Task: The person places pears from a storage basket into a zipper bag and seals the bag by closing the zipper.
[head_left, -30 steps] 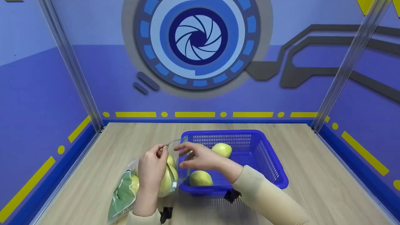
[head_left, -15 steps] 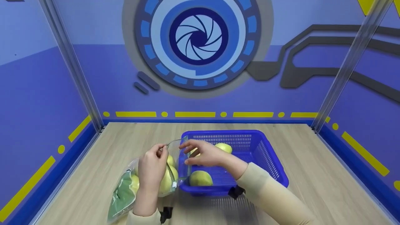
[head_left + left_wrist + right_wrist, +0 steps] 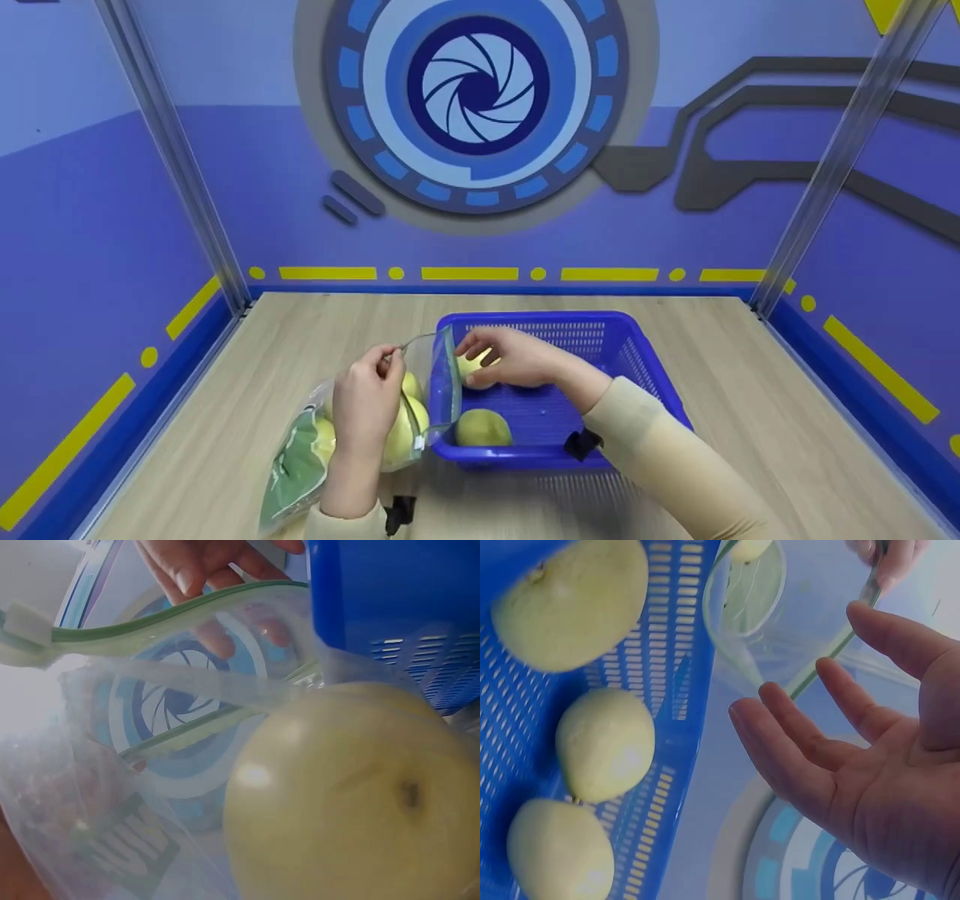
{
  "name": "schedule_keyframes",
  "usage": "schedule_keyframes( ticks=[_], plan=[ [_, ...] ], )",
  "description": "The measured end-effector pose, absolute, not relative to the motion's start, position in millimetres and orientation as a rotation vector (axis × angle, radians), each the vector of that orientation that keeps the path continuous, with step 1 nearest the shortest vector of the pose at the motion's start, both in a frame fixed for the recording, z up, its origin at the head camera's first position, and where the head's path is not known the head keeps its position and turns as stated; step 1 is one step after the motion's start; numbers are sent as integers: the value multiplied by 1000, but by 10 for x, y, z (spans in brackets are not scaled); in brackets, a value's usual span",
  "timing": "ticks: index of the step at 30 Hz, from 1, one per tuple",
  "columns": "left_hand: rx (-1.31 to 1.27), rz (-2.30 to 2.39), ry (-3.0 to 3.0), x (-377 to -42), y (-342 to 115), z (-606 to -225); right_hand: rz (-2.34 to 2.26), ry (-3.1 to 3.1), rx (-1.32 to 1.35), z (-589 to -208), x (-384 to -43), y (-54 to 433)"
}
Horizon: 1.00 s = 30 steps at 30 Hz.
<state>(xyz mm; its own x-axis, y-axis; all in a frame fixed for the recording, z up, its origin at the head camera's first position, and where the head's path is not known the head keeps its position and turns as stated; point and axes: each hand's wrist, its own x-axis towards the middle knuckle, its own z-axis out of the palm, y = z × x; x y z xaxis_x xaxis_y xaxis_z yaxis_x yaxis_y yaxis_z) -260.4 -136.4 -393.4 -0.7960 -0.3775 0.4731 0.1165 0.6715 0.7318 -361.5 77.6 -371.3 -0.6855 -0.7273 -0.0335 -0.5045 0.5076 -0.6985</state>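
Note:
My left hand point(image 3: 365, 409) pinches the upper edge of a clear zip bag point(image 3: 180, 742) with a green zip strip and green print. Its mouth gapes to the right, over the basket's left rim. Several pale yellow-green, pear-like fruits point(image 3: 352, 795) lie inside, partly hidden by the hand. Over the left part of a blue plastic basket point(image 3: 566, 451), my right hand point(image 3: 521, 361) hovers with fingers spread and loosely bent, holding nothing. Right behind its fingertips in the head view is a fruit point(image 3: 474, 371). Another fruit point(image 3: 484, 428) sits in the near left corner. Three show in the right wrist view.
The basket stands on a wood-grain table point(image 3: 735, 375), right beside the bag. A printed blue wall point(image 3: 600, 225) closes off the back, with side panels and metal posts point(image 3: 817, 172) at the corners.
My right hand has moved right, from the bag's mouth to over the basket. The bag's free mouth edge now bulges further open. My left hand keeps its place and grip.

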Motion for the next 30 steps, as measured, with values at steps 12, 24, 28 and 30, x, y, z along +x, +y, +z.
schedule_keyframes(
  ticks=[12, 24, 28, 30],
  plan=[
    [189, -1059, -2265, -2603, -1356, -3944, -708, 2429, -995, -3799, -3804, 865],
    [190, -1061, -2265, -2608, -1367, -3949, -475, 2388, -942, -3890, -3868, 746],
    [198, -1061, -2267, -2611, -1373, -3952, -387, 2373, -946, -3906, -3865, 675],
    [204, -1060, -2271, -2611, -1374, -3953, -355, 2354, -935, -3914, -3865, 646]
  ],
)
